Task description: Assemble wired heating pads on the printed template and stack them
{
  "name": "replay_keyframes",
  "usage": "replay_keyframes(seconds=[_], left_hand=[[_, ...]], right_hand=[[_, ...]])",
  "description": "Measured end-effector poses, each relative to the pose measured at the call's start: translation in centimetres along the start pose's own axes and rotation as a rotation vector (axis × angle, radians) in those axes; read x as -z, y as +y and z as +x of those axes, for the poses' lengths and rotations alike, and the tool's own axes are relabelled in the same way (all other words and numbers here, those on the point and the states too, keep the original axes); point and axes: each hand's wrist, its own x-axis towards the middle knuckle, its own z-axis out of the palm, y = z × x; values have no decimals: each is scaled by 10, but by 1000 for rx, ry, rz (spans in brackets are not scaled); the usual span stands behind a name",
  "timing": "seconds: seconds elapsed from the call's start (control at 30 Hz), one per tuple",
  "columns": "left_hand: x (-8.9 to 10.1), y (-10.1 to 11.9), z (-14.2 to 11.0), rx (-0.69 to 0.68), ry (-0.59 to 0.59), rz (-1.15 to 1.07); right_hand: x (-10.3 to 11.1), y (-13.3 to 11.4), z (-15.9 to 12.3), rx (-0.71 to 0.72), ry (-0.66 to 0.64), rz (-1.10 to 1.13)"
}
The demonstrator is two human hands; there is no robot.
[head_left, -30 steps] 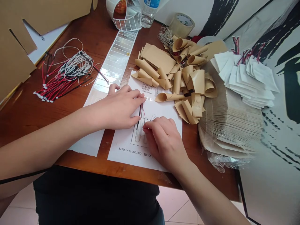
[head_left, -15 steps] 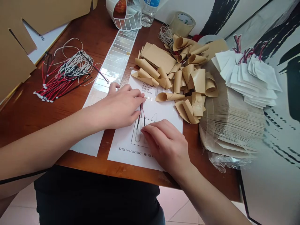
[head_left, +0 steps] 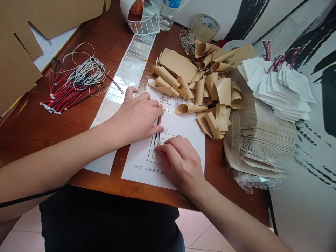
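Pressing down on a thin red-and-black wire laid over a printed paper template sheet on a wooden table, the person's right hand rests its fingertips on the wire's looped lower end, though whether they pinch it cannot be told. The left hand lies open and released across the sheet's edge, its fingers spread just beside the wire. Curled kraft paper pieces lie beyond the sheet, with a bundle of red and white wires to the left.
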Motion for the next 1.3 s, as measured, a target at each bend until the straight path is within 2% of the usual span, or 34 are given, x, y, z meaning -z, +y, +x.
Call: replay_keyframes(seconds=[0.27, 1.0, 1.3], left_hand=[[2, -1, -3, -9, -26, -18], [7, 0, -6, -11, -92, -88], [4, -2, -5, -13, -76, -67]], right_hand=[[-3, 1, -2, -8, -28, 44], [7, 2, 1, -62, -155, 42], [8, 2, -3, -69, -142, 77]])
